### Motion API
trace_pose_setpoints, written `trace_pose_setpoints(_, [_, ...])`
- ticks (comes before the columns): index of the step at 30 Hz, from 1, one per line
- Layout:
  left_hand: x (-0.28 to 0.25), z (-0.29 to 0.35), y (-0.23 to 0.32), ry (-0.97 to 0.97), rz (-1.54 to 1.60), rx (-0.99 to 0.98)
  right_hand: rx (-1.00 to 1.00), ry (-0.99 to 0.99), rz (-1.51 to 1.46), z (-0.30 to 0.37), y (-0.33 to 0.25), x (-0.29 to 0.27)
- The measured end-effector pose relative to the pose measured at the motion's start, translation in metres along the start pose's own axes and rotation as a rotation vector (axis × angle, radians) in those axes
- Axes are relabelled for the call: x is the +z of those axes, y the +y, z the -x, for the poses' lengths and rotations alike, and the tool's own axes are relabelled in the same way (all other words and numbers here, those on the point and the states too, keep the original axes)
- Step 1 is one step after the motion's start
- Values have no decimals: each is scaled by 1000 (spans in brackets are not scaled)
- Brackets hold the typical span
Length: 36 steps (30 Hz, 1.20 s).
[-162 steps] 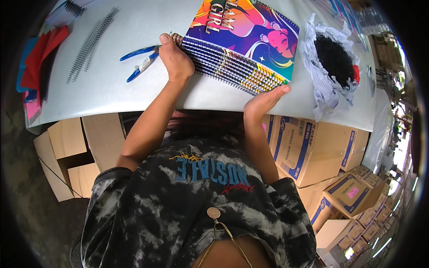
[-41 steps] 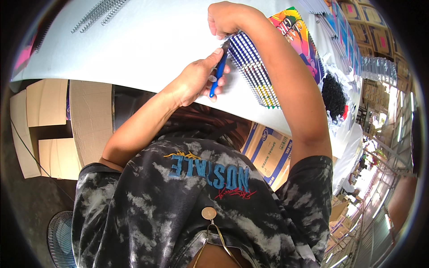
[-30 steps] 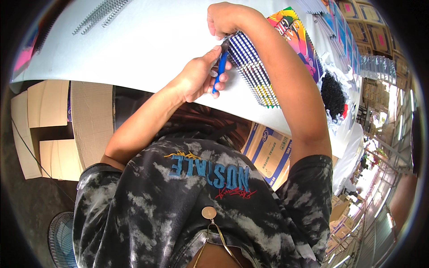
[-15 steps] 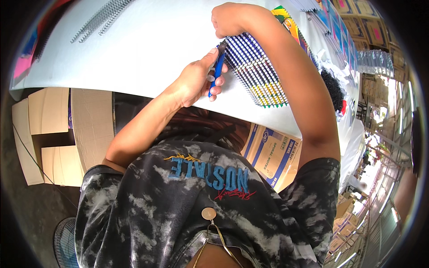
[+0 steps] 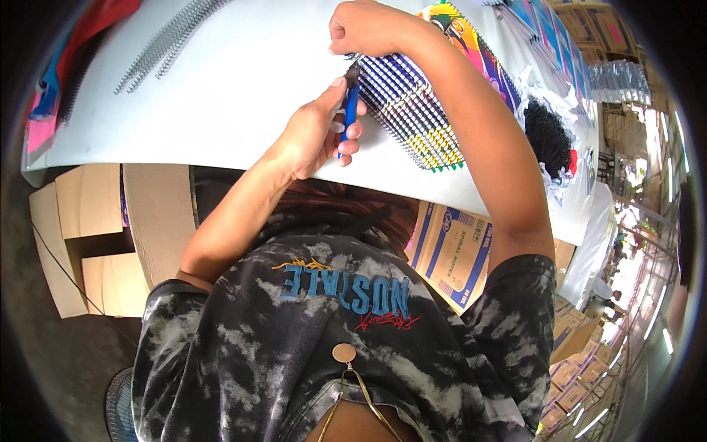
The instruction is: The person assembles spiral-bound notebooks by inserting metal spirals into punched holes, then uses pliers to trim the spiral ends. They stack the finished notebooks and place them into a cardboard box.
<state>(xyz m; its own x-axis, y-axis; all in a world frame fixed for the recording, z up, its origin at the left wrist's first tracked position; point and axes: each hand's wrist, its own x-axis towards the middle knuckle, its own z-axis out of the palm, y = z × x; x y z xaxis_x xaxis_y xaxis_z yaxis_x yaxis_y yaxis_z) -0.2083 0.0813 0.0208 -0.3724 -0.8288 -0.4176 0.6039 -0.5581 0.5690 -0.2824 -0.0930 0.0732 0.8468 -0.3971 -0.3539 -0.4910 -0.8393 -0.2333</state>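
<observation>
My left hand (image 5: 313, 136) is closed around blue-handled pliers (image 5: 348, 118), whose dark jaws point away from me. The jaw tips meet the far left corner of a stack of spiral-bound notebooks (image 5: 412, 110). Rows of coil bindings, dark blue, white and yellow, face me along the stack's side. Over that same corner bends my right hand (image 5: 364, 28), its fingers curled shut; what they pinch, if anything, is hidden. A colourful cover (image 5: 460, 29) shows beyond my right forearm.
Loose metal spiral coils (image 5: 166, 48) lie on the white table (image 5: 221, 103), far left. Black coil scraps (image 5: 546, 136) and crumpled white plastic sit right of my forearm. Cardboard boxes (image 5: 453, 254) stand below the table edge; more notebooks (image 5: 549, 33) are piled at the far right.
The view has turned a little. My hands, the pliers and the notebook stack appear slightly farther left and up. The pliers stay at the stack's corner.
</observation>
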Motion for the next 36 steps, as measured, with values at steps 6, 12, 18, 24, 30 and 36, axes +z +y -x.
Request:
trace_pose_setpoints(6, [6,2,3,-33,-54,27,52,32,-35,-8,-5,2])
trace_pose_setpoints(12, [3,3,6,-45,-25,-4,88,71,-93,-8,-5,4])
trace_pose_setpoints(18, [10,2,12,4,17,-1,111,87,-138,-9,-8,2])
trace_pose_setpoints(24, [14,14,11,58,-106,9,103,163,-212,10,-18,-7])
trace_pose_setpoints(30, [19,6,17,83,-53,36,71,143,-228,8,-16,-9])
trace_pose_setpoints(36, [14,15,18,-39,-39,94,73,139,-292,6,-15,-10])
